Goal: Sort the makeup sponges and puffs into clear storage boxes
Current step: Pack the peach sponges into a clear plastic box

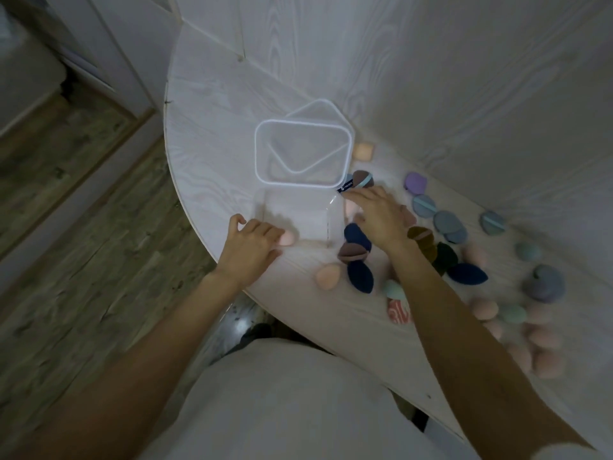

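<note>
Two clear storage boxes stand on the white table: a far one with a white rim (255,151), and a nearer one (292,214) that is hard to make out. My left hand (248,247) is at the near box's left corner, with a pink sponge (288,239) in its fingertips. My right hand (374,214) lies flat over the pile of sponges to the right of the boxes. Its fingers are spread, and the fingertips touch a navy labelled puff (346,187). A brown puff with a light blue band (363,179) sits just beyond it.
A clear lid (318,109) lies under the far box. Scattered to the right are navy sponges (360,277), a peach sponge (326,277), grey-blue puffs (446,222), a purple puff (416,182), teal sponges (527,251) and pink sponges (544,340). The table's curved edge (185,207) drops to a wooden floor on the left.
</note>
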